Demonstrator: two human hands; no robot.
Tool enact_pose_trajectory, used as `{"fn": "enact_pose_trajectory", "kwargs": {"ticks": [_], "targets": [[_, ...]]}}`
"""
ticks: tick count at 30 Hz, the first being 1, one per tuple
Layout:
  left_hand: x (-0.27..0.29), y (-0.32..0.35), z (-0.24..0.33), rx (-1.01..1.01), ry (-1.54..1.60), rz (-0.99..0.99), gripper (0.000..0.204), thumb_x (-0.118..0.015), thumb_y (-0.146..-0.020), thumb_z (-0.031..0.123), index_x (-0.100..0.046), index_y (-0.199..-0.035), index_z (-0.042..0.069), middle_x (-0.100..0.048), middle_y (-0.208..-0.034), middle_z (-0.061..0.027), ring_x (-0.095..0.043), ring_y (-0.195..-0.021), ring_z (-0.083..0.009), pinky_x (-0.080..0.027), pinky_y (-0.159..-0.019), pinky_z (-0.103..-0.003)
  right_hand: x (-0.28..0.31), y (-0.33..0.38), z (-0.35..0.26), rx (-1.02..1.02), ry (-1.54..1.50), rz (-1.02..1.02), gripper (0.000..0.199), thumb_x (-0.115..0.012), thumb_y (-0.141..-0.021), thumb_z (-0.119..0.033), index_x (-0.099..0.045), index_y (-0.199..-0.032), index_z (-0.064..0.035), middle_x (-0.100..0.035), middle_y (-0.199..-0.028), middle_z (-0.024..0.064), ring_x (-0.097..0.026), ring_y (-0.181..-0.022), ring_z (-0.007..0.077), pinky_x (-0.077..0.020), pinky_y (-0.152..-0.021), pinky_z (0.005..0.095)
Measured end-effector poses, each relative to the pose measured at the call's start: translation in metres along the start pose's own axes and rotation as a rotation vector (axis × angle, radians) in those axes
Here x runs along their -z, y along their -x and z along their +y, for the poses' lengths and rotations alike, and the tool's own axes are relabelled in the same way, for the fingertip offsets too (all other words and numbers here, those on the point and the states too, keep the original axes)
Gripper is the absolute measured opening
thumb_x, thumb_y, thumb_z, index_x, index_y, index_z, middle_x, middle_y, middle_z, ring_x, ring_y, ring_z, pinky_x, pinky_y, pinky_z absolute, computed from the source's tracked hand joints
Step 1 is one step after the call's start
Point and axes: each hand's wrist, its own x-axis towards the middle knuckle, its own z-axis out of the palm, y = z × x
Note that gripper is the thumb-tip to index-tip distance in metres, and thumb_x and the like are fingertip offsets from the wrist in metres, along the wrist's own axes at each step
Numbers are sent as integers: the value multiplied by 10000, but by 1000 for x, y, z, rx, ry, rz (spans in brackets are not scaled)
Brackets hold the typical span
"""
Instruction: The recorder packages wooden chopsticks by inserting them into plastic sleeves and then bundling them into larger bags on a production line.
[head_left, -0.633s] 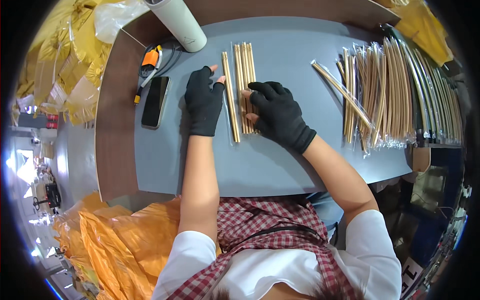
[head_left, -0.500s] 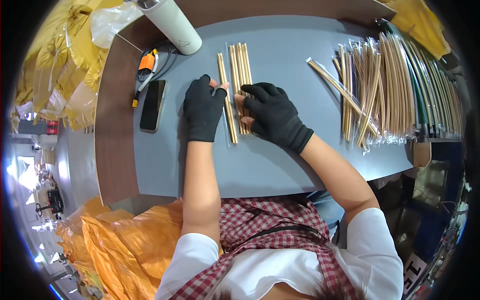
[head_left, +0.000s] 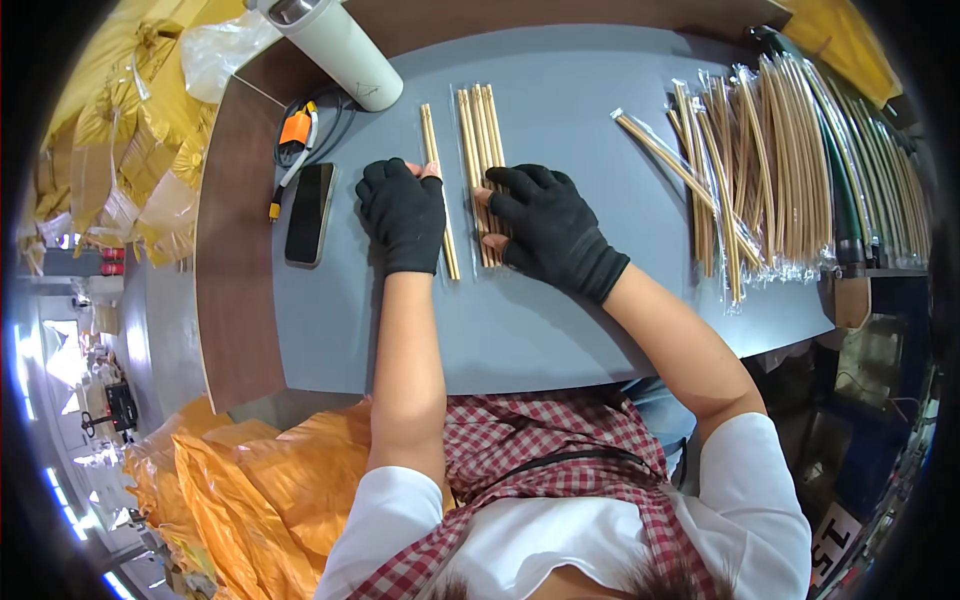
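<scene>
My left hand (head_left: 403,218), in a black glove with bare fingertips, is closed with thumb and forefinger on a pair of wooden chopsticks (head_left: 449,235) in a clear sleeve. That pair lies upright on the table, a little left of a row of several wrapped chopsticks (head_left: 480,130) set side by side. My right hand (head_left: 548,228), gloved alike, lies over the row's right side, its fingers curled and thumb and fingertips pressed on the sticks. Part of the row is hidden under it.
A big pile of wrapped chopsticks (head_left: 790,170) covers the table's right side, some lying askew. On the left are a phone (head_left: 310,215), a cable with an orange piece (head_left: 296,130) and a white tumbler (head_left: 345,60). Brown boards (head_left: 235,290) edge the grey table (head_left: 560,340).
My left hand has moved slightly left with the chopstick pair, widening the gap to the row. My right hand has stayed nearly still on the row.
</scene>
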Motion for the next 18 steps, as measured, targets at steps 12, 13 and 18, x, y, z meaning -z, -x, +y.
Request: {"fn": "enact_pose_trajectory", "kwargs": {"ticks": [12,13,18], "targets": [[4,-1,0,3,8,-5,243,-667,-857,297,-620,-848,59,-587,-978,-127,-516,-987,-335,-407,-884,-444,-4,1,-1,102,28,0,542,-633,-849,-467,-624,-1216,-68,-576,-1257,178,-526,-1200,339,-444,-957,435],[2,-1,-1,-14,24,-4,238,-668,-855,288,-618,-850,55,-588,-971,-128,-517,-985,-336,-407,-885,-443,-4,1,-1,102,35,-6,545,-632,-850,-467,-623,-1219,-65,-575,-1257,179,-527,-1199,336,-444,-956,435],[-7,-3,-1,-43,40,-6,207,-655,-865,244,-604,-849,44,-582,-968,-139,-516,-979,-342,-412,-870,-445,-3,2,1,102,52,-6,542,-630,-853,-463,-622,-1220,-65,-575,-1257,182,-529,-1198,330,-442,-956,436]]}}
